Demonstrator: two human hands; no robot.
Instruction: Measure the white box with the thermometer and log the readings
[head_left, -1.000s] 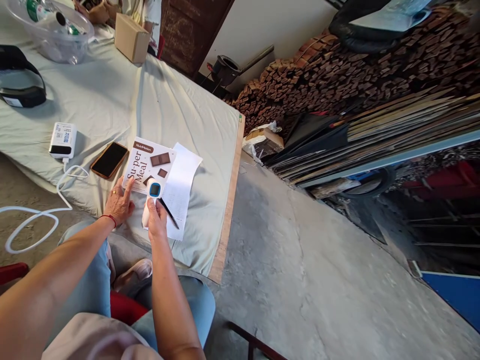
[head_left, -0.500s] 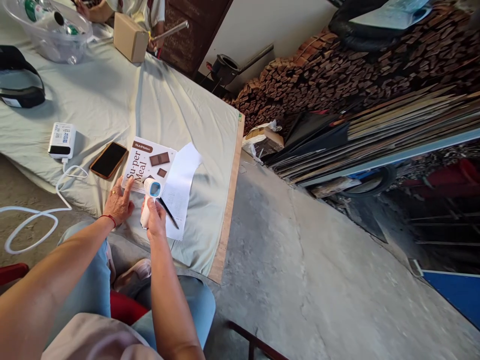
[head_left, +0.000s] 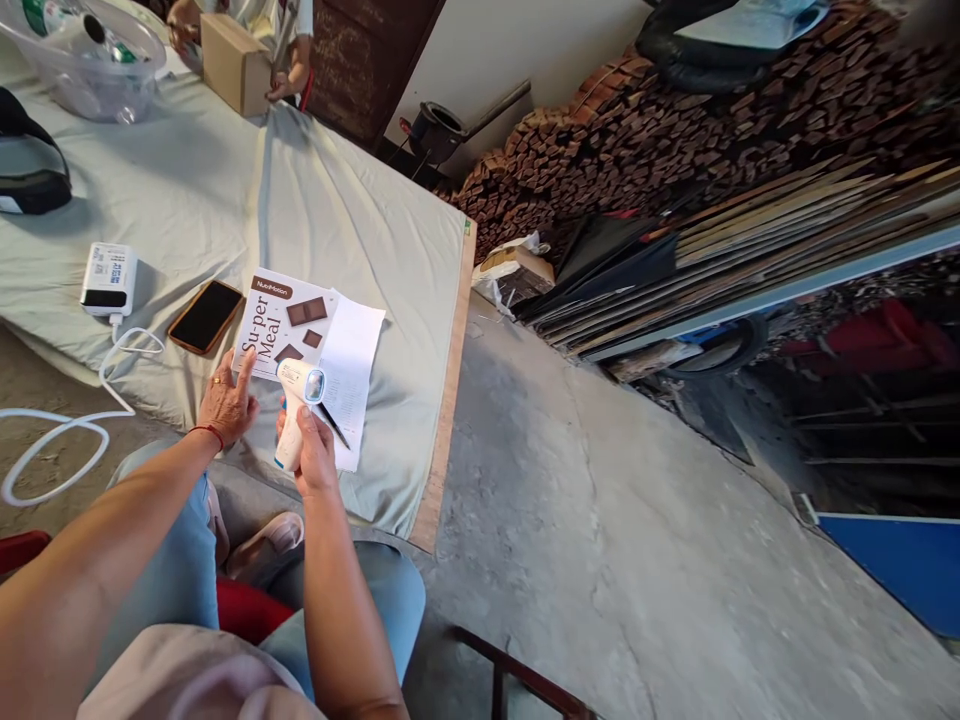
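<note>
My right hand is wrapped round the handle of a white infrared thermometer, whose small blue-rimmed screen faces up. My left hand has its fingers stretched out, the fingertips on the lower left corner of a white "Su-per Meal" box with chocolate pictures. Partly under that box lies a printed paper sheet. A black pen rests on the sheet, its upper end hidden behind the thermometer. Left of the box is a phone with a dark screen and an orange-brown case.
A white power bank with a white cable lies on the cloth-covered table. Further back are a clear plastic basin, a black headset-like object and a cardboard box, with another person's hands beside it.
The thermometer has turned, its screen end swinging to the right, and stands slightly lower on the box's front. The view has shifted a little. Across the table, the other person's hand has moved against the cardboard box.
</note>
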